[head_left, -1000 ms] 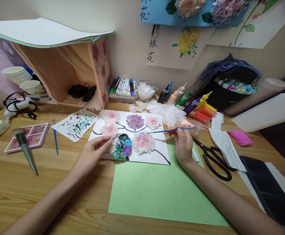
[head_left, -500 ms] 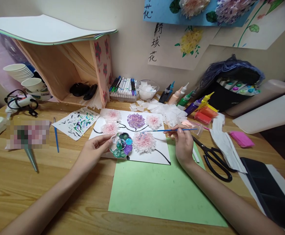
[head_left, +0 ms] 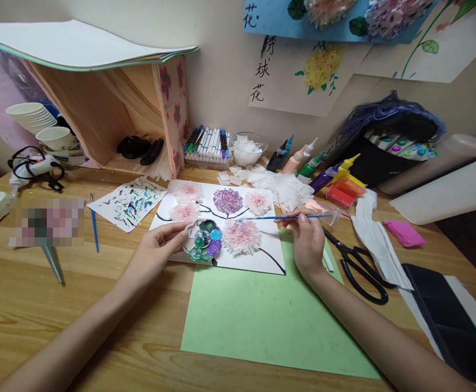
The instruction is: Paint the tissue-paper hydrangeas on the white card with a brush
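My left hand (head_left: 162,245) pinches the rim of a small flower-shaped paint palette (head_left: 203,240), smeared with green, blue and purple paint. In my right hand (head_left: 308,239) is a thin blue paintbrush (head_left: 279,218), its tip pointing left over the top of a pink-and-white paper flower (head_left: 242,237). Whether the bristles touch the petals I cannot tell. That flower is on a white sheet (head_left: 270,256) with black painted branches, along with a purple flower (head_left: 228,201) and several pale pink ones. A green sheet (head_left: 279,321) lies partly beneath the white one.
Black scissors (head_left: 360,267) lie right of my right hand. Behind the artwork are scraps of white paper (head_left: 282,182), a glass bowl (head_left: 248,149), markers (head_left: 209,147) and paint bottles (head_left: 303,155). A paint-spotted sheet (head_left: 127,202) and a second brush (head_left: 95,223) lie to the left.
The view has shifted very slightly. Both hands keep their holds on the palette and paintbrush, and the brush tip stays over the same pink flower.
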The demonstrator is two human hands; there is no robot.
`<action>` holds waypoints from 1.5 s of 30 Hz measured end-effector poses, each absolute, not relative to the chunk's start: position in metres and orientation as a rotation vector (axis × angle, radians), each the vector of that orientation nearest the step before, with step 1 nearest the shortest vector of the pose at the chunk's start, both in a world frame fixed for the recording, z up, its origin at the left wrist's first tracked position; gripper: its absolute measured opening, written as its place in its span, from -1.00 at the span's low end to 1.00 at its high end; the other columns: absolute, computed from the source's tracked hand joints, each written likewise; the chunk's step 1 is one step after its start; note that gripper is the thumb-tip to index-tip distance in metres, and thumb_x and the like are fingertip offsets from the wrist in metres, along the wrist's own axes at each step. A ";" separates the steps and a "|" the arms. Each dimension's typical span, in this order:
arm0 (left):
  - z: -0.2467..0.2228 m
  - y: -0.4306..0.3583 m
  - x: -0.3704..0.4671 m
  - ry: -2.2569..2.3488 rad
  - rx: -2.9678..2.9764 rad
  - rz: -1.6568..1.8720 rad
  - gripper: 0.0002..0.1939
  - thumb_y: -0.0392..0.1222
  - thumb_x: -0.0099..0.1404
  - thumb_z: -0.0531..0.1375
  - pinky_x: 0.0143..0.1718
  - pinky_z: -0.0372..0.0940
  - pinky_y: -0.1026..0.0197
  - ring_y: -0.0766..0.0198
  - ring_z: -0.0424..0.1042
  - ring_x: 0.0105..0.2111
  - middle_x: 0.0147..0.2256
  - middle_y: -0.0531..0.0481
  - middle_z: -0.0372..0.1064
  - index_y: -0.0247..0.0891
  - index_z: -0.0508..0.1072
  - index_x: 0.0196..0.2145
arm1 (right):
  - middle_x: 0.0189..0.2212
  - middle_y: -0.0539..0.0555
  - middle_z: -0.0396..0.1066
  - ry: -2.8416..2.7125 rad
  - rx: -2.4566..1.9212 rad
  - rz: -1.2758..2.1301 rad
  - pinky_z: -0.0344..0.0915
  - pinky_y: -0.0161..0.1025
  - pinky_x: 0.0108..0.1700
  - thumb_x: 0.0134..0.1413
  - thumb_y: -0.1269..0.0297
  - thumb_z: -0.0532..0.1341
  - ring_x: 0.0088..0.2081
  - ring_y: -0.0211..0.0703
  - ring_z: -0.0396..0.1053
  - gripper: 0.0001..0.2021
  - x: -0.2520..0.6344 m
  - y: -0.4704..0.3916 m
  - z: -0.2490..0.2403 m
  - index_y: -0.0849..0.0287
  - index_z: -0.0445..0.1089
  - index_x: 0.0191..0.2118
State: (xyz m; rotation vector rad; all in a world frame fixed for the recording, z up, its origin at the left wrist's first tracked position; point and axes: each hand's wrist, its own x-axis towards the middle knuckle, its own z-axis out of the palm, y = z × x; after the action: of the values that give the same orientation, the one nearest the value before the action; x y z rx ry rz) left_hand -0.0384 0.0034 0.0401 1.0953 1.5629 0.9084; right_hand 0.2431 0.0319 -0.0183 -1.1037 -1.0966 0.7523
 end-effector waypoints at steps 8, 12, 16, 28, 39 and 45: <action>0.039 0.004 -0.039 1.566 1.068 0.911 -0.51 0.11 -0.03 0.33 -0.19 0.44 0.14 0.08 0.50 -0.16 -0.16 -0.11 0.55 -0.24 0.55 -0.19 | -0.48 -0.04 0.39 -1.028 -1.107 0.780 0.25 -0.32 -0.41 0.16 0.15 0.10 -0.41 -0.25 0.41 -0.83 0.245 0.035 -0.020 0.11 0.31 -0.33; 0.038 0.003 -0.040 1.546 1.063 0.926 -0.52 0.10 -0.03 0.34 -0.18 0.44 0.14 0.08 0.50 -0.16 -0.16 -0.10 0.55 -0.23 0.56 -0.19 | -0.47 -0.04 0.40 -1.044 -1.119 0.841 0.27 -0.31 -0.37 0.15 0.16 0.12 -0.39 -0.25 0.42 -0.84 0.245 0.035 -0.019 0.12 0.32 -0.33; 0.037 0.003 -0.041 1.538 1.075 0.920 -0.52 0.10 0.00 0.33 -0.16 0.43 0.11 0.05 0.49 -0.14 -0.15 -0.10 0.54 -0.23 0.55 -0.18 | -0.48 -0.06 0.40 -1.009 -1.141 0.820 0.26 -0.33 -0.38 0.17 0.16 0.10 -0.42 -0.29 0.41 -0.84 0.245 0.036 -0.020 0.12 0.32 -0.32; 0.035 0.003 -0.041 1.501 1.029 0.938 -0.53 0.08 0.00 0.34 -0.16 0.42 0.21 0.15 0.49 -0.15 -0.13 -0.04 0.54 -0.21 0.54 -0.16 | -0.48 -0.05 0.40 -1.011 -1.138 0.825 0.26 -0.32 -0.38 0.16 0.15 0.11 -0.41 -0.26 0.41 -0.85 0.245 0.035 -0.019 0.10 0.31 -0.33; 0.035 0.005 -0.042 1.502 1.006 0.939 -0.51 0.08 -0.03 0.36 -0.19 0.41 0.24 0.17 0.47 -0.17 -0.14 -0.04 0.54 -0.22 0.55 -0.17 | -0.51 -0.07 0.39 -0.952 -1.132 0.833 0.22 -0.36 -0.42 0.13 0.12 0.13 -0.46 -0.29 0.40 -0.83 0.246 0.037 -0.019 0.10 0.32 -0.36; 0.035 0.005 -0.041 1.513 1.010 0.925 -0.50 0.09 -0.03 0.35 -0.22 0.40 0.29 0.21 0.46 -0.19 -0.15 -0.02 0.54 -0.22 0.54 -0.16 | -0.51 -0.06 0.39 -0.989 -1.107 0.892 0.25 -0.33 -0.39 0.13 0.12 0.13 -0.43 -0.27 0.42 -0.82 0.245 0.038 -0.019 0.11 0.32 -0.36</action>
State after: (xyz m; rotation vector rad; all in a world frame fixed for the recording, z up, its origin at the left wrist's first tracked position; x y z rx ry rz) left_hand -0.0413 0.0047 0.0348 1.0099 1.5131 0.9253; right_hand 0.2452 0.0377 -0.0186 -1.1068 -0.9893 0.8918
